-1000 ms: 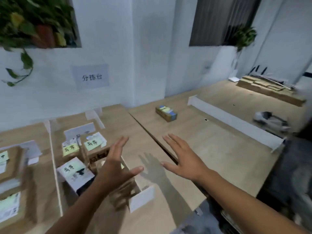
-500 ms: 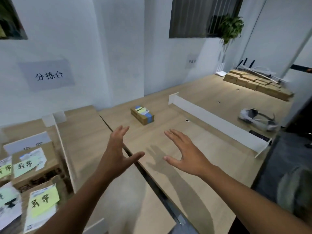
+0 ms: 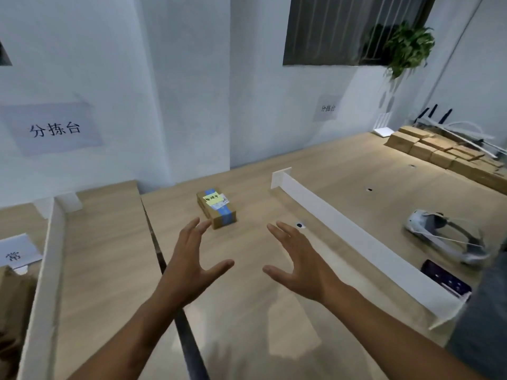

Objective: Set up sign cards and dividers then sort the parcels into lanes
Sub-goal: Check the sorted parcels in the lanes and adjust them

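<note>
Both hands spread, holding nothing: left hand point(image 3: 192, 266) and right hand point(image 3: 299, 266) above the table point(image 3: 247, 311), just short of the small parcel point(image 3: 216, 211). White divider point(image 3: 354, 242) stands right of the parcel.

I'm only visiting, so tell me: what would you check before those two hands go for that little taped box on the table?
1. Hands free: left hand and right hand are open and hold nothing. Ok.
2. Path: only bare table lies between the hands and the parcel. Ok.
3. Contact: left fingertips overlap the parcel's near corner in this view; touching or not, cannot tell.
4. Lane choice: the yellow label faces up, but its writing is too blurred. Cannot tell.
5. Lane border: the white divider stands upright, right of the parcel and apart from it. Ok.
</note>
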A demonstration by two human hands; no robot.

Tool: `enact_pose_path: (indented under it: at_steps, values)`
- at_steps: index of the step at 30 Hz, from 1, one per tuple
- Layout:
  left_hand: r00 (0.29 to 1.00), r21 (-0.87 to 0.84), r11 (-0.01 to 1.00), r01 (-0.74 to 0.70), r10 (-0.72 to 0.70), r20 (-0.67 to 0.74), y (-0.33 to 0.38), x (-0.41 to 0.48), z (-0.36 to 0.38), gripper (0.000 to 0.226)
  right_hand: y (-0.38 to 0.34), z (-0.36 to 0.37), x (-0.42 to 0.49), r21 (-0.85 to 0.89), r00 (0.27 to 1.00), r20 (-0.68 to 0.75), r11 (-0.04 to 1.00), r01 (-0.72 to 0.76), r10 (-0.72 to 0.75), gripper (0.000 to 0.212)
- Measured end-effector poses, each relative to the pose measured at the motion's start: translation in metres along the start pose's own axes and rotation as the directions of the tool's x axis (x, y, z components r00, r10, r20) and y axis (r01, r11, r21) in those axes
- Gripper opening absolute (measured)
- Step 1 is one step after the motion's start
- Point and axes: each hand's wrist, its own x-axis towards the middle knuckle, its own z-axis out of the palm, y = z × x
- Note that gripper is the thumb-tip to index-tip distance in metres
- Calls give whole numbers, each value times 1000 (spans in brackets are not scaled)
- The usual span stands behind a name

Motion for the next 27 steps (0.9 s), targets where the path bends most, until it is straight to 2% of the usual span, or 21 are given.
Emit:
enact_pose_path:
  at_steps: [5,10,16,19,24,27]
  values:
    - [999,-1,999,52,-52,-9,7,15,42,100,50,-13,38,8,997,46,998,61,-61,84]
    - [993,1,993,116,-116,-27,-19,50,61,99,80,-4,94,30,991,93,996,90,-92,83]
    - [983,-30,983,183,-183,20,-98,133,88,96,122,40,185,42,988,150,999,29,-35,83]
    - [977,-29,977,213,-213,5,-150,185,104,96,149,74,236,66,984,174,997,-32,21,85]
    - [958,-29,957,287,-287,9,-232,248,136,98,185,139,321,36,977,212,998,-43,34,88]
    - [946,-26,947,321,-319,51,-271,270,157,104,200,178,365,38,970,234,997,-69,59,93]
